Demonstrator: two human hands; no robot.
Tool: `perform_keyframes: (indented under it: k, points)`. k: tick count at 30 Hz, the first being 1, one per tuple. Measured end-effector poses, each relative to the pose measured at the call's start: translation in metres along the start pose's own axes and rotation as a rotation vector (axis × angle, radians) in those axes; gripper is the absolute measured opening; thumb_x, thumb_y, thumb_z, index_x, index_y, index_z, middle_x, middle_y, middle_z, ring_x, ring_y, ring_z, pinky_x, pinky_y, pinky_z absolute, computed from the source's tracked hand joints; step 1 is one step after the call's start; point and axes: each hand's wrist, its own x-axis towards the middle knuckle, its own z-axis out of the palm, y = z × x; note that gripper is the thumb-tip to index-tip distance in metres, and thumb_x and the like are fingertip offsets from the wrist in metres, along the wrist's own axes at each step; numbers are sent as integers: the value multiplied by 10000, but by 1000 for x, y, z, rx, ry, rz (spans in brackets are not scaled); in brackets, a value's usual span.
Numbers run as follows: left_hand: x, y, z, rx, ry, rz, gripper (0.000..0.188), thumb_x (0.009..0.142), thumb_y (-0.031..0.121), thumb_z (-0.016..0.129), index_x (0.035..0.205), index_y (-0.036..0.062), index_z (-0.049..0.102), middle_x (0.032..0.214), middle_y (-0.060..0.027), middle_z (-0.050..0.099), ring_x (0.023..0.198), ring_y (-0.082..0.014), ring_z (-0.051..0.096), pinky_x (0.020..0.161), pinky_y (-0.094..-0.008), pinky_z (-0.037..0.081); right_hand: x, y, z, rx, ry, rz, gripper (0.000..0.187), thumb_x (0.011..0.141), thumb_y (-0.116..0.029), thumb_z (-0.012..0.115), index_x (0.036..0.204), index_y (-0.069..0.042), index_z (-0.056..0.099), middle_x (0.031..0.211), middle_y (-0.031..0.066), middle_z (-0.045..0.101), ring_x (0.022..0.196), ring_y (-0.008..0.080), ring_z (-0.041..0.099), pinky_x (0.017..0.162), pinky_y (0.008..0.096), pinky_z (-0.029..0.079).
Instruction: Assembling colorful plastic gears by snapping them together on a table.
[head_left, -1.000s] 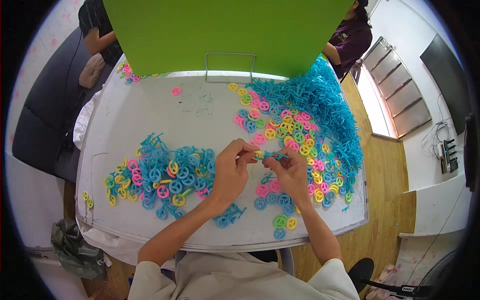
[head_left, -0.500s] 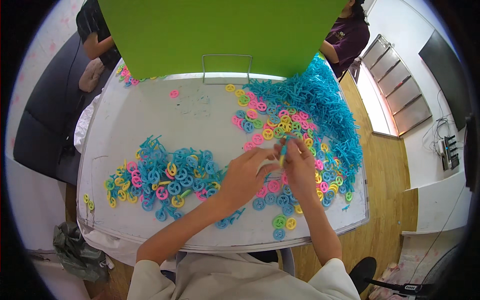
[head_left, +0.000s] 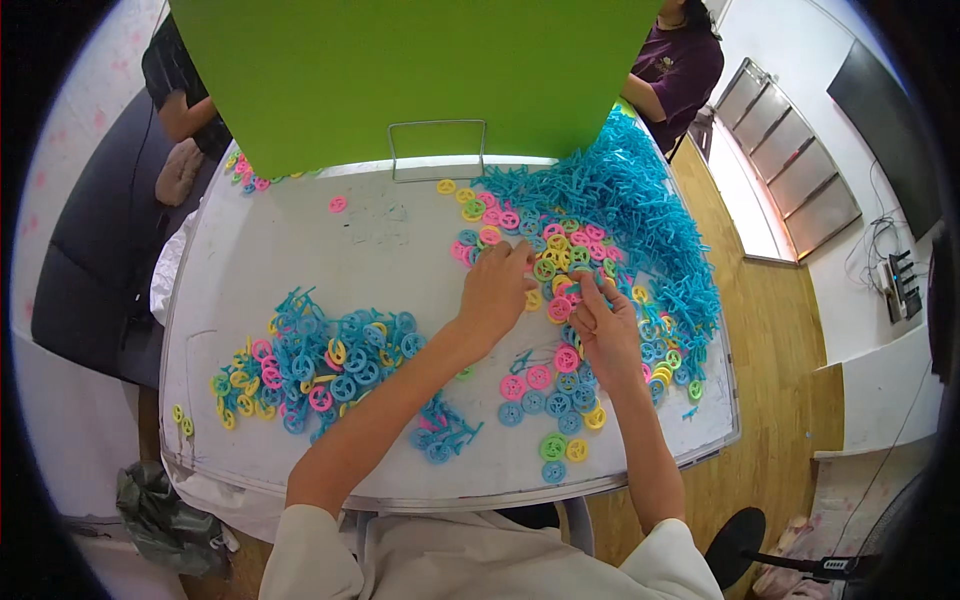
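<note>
Beyond the pale surface (head_left: 270, 235) stands a green board (head_left: 410, 80) with a bent wire frame (head_left: 437, 123) at its foot; a dark sofa (head_left: 85, 240) runs along the left wall, and one person in a dark shirt (head_left: 180, 95) and another in a purple shirt (head_left: 685, 75) show at either side of the board.

Both hands are over the right half of the surface, among loose wheels (head_left: 544, 269) in pink, yellow, green and blue. The left hand (head_left: 495, 288) reaches in at the wheels' left edge, fingers curled downward; whether they grip one cannot be told. The right hand (head_left: 609, 325) is just beside it, nearer the person, thumb and fingertips pinched on what looks like a small blue stick (head_left: 574, 288), too covered for its long axis to be read.

Wheels lie between the two sets of fingertips and ahead of them, mostly flat, round and so without a long axis. Farther right, a heap of blue sticks (head_left: 625, 175) points every way; the right hand is the nearer to it. Joined pieces (head_left: 343, 386) form a pile on the left, with the left forearm crossing over its right part.
</note>
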Motion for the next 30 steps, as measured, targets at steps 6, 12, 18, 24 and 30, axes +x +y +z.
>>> perform_keyframes:
  k: [6,12,18,24,30]
  points:
    - [-1,-5,1,16,-187,4,226,693,106,746,881,42,640,897,-139,607,869,-316,586,765,-413,472,0,5,8,-328,33,-138,233,948,-148,589,1125,-5,639,703,-54,538,607,10,462,558,191,380]
    - [-15,-13,7,27,7,230,217,692,69,737,876,33,629,830,-129,631,804,-321,609,698,-408,485,3,7,3,-483,63,-282,215,944,-127,585,1101,3,650,887,28,678,800,59,622,728,212,491]
    - [-23,2,-22,-474,-22,-166,185,792,100,713,916,13,606,829,-89,649,721,-212,632,629,-321,488,8,20,-11,-559,24,-392,189,928,-76,594,1083,18,644,948,51,676,836,91,629,746,218,493]
    - [-48,9,-41,-949,-90,-415,152,903,151,644,939,15,587,868,-40,648,740,-98,607,639,-249,485,-5,26,10,-698,-60,-359,183,906,-50,612,1068,27,646,927,27,666,798,61,589,695,199,458]
    - [-57,5,-37,-1011,-64,-458,118,896,95,638,921,1,571,830,-42,638,715,-92,577,657,-240,485,-11,31,22,-774,-91,-303,159,897,-69,631,1031,5,674,829,-3,655,669,34,495,574,198,388]
